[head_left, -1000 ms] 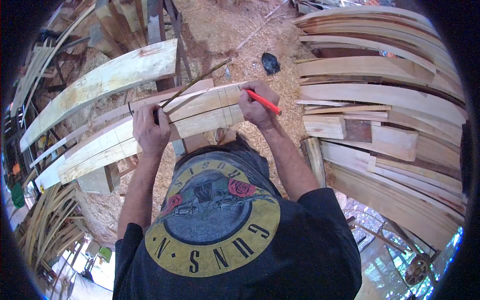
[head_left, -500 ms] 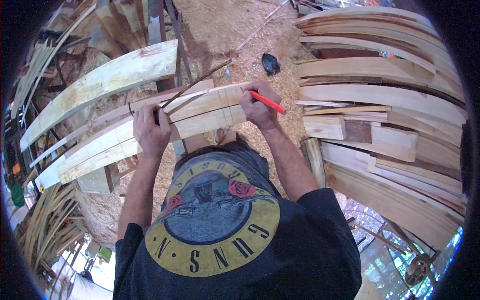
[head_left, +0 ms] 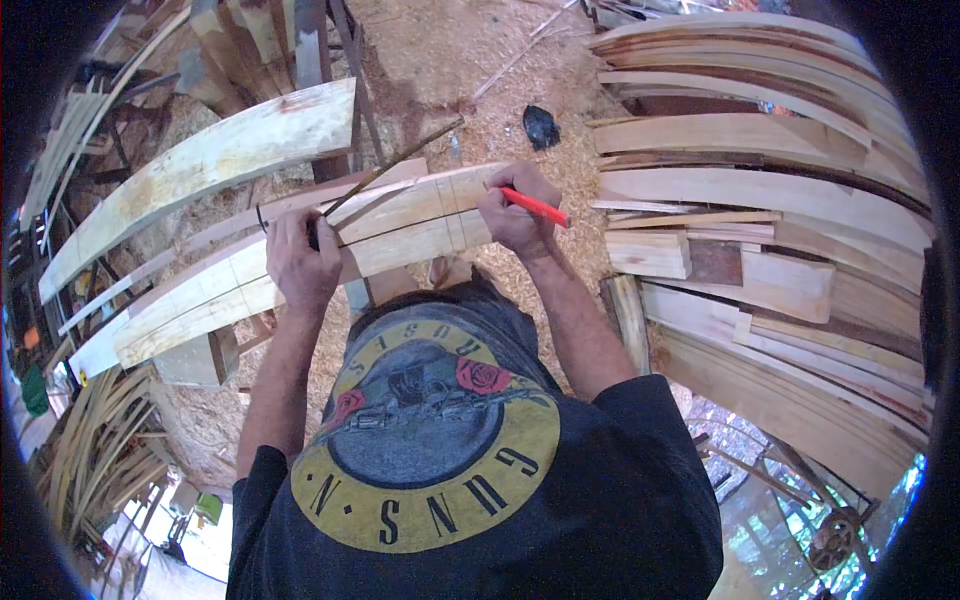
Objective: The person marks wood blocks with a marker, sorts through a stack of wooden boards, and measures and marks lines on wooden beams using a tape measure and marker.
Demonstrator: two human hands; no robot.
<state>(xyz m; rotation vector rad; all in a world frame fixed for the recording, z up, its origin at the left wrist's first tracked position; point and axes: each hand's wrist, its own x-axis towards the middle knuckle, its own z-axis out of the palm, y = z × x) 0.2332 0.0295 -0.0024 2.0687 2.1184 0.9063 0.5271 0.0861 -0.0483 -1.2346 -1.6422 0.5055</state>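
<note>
My right hand (head_left: 520,212) is closed around a red pencil (head_left: 540,207) at the right end of a pale curved board (head_left: 410,212). Its fingers rest by the board's far edge. A second curved board (head_left: 415,248) lies alongside, nearer my body, and thin dark lines cross both. Further left, my left hand (head_left: 303,262) is closed over the boards, its fingers bent around something dark that is mostly hidden. From beside that hand a thin dark strip (head_left: 405,152) slants up to the right; whether the hand grips it is unclear.
Another curved plank (head_left: 215,170) lies beyond the boards on the left. Stacked curved timbers (head_left: 760,190) line the right side. Bundled thin strips (head_left: 95,455) stand at lower left. Wood shavings (head_left: 430,70) cover the floor, with a black crumpled thing (head_left: 541,128) on them.
The red pencil has tilted slightly flatter as my right hand shifts a little. My left hand and the boards have stayed in place.
</note>
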